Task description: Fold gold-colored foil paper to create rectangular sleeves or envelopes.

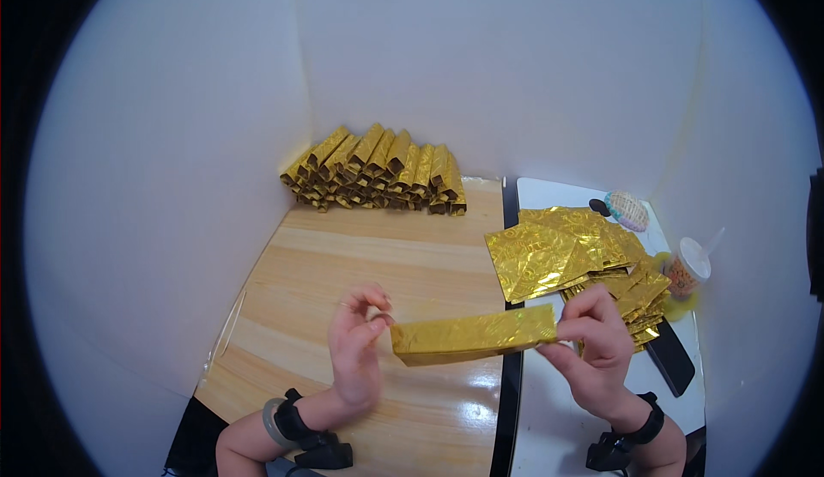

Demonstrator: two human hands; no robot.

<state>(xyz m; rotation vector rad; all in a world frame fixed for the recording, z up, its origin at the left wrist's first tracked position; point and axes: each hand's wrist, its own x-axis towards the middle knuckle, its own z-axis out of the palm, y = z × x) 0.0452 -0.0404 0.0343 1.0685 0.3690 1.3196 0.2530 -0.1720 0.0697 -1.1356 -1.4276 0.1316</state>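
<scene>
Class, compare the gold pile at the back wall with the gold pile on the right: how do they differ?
The back pile holds narrow folded pieces, packed in rows on the wooden table. The right pile holds flat square sheets, loosely fanned on the white surface. Both are crinkled gold foil paper.

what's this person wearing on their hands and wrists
Both hands are bare: no gloves, and no sleeves reach the forearms. The left hand has a grey band round the wrist, with a black strap and a chunky black device beside it. The right hand has a black wrist strap with a similar black device below it. No rings can be made out.
</scene>
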